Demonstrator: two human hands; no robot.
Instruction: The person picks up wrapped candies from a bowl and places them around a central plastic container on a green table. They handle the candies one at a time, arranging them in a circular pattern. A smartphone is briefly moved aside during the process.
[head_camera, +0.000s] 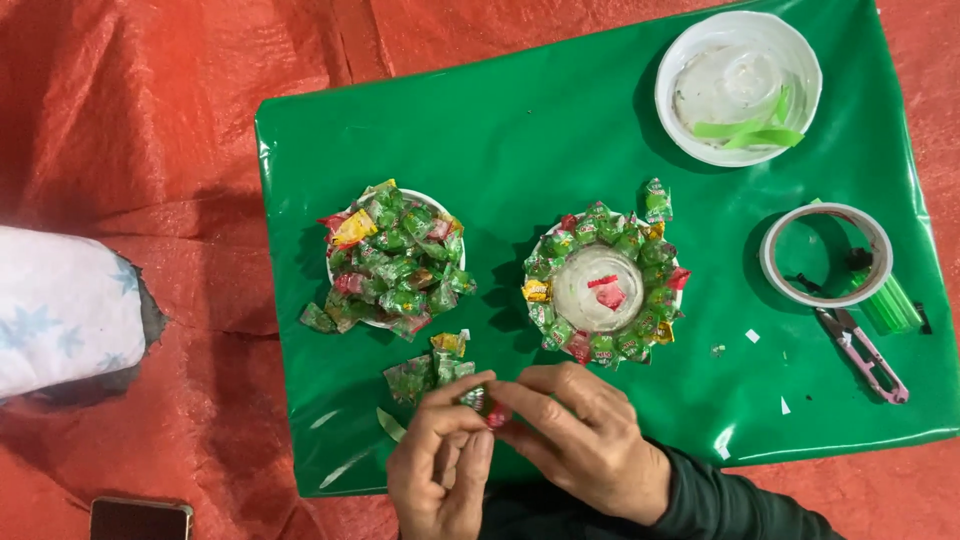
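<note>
My left hand (440, 465) and my right hand (585, 440) meet at the near edge of a green board (560, 120), both pinching one small green and red wrapped candy (480, 402) between fingertips. Just beyond the fingers lie a few loose candies (432, 368). Farther left, a white plate (428, 200) is heaped with wrapped candies. At the centre stands a white bowl (598, 290) ringed with candies stuck around its rim, with a red wrapper piece inside.
A white bowl (738, 85) with green strips sits at the back right. A tape roll (826, 255), green sticks (890, 305) and pink-handled snips (865, 352) lie at the right. Red sheeting (150, 130) covers the floor. A patterned cushion (60, 310) and a phone (140, 519) lie left.
</note>
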